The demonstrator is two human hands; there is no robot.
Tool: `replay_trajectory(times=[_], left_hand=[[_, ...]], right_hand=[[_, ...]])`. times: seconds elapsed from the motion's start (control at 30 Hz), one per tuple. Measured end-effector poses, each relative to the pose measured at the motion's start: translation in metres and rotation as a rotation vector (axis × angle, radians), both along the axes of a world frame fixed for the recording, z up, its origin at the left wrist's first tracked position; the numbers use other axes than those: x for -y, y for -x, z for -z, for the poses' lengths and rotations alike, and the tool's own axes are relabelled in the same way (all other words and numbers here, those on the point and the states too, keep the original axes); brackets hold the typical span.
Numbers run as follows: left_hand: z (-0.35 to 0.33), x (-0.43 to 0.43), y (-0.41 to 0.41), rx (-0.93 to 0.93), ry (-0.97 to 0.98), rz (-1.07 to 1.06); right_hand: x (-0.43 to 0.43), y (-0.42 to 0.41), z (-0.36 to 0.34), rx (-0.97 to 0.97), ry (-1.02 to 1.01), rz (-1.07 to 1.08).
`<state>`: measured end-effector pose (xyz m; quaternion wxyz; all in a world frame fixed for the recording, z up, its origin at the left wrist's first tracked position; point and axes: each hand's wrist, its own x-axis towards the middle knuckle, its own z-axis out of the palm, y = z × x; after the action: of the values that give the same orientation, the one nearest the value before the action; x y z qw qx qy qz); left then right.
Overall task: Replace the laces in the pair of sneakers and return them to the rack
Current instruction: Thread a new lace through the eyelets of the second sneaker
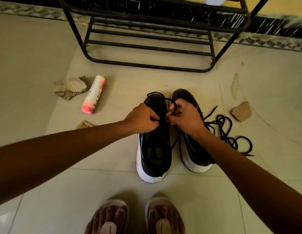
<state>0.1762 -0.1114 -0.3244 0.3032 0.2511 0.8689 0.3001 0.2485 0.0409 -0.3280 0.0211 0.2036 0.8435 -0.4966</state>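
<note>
Two black sneakers with white soles and blue stripes stand side by side on the tile floor, toes pointing far, near the middle of the view. The left sneaker (154, 149) sits a bit nearer than the right sneaker (196, 152). Both hands are over the front half of the left sneaker, close together. The left hand (143, 118) has its fingers curled and pinches a black lace (156, 92). The right hand (184, 115) also has curled fingers and holds the same lace, which makes a loop past the toe of the left sneaker and hooks round the right hand's fingers. One end of this lace hangs down between the two sneakers. A pile of loose black laces (229, 130) lies on the floor just right of the right sneaker. Far from the sneakers stands a black metal shoe rack (155, 43) against the wall. On the left lies a pink and white spray can (93, 94) on its side, with a crumpled rag (70, 86) beside it. A small brown scrap (241, 112) lies on the right, past the loose laces. At the near edge are the person's two feet in pink sandals (111, 215).
</note>
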Motion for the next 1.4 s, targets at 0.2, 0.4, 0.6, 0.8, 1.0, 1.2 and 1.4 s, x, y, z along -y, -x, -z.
replay_trajectory(times=[0.2, 0.4, 0.6, 0.8, 1.0, 1.2, 1.4], left_hand=[[0.003, -0.002, -0.006, 0.115, -0.096, -0.172], [0.013, -0.004, -0.011, 0.061, -0.128, -0.23], [0.02, -0.003, -0.011, -0.001, -0.146, -0.214], [0.03, -0.007, -0.01, -0.055, -0.115, -0.217], [0.029, -0.005, -0.011, -0.08, -0.114, -0.208], [0.02, 0.002, -0.018, -0.065, -0.202, -0.364], [-0.017, 0.011, -0.015, 0.372, -0.748, -0.614]], right_hand=[[0.003, -0.002, 0.001, -0.034, -0.083, -0.018], [0.004, -0.004, 0.004, -0.041, -0.099, -0.001], [0.008, -0.004, 0.007, -0.035, -0.09, -0.016], [0.011, -0.003, 0.009, -0.034, -0.059, 0.01], [0.009, -0.01, -0.011, 0.154, 0.172, -0.083], [0.02, -0.022, -0.007, 0.332, -0.147, -0.304], [0.027, -0.022, -0.004, 0.353, -0.2, -0.245]])
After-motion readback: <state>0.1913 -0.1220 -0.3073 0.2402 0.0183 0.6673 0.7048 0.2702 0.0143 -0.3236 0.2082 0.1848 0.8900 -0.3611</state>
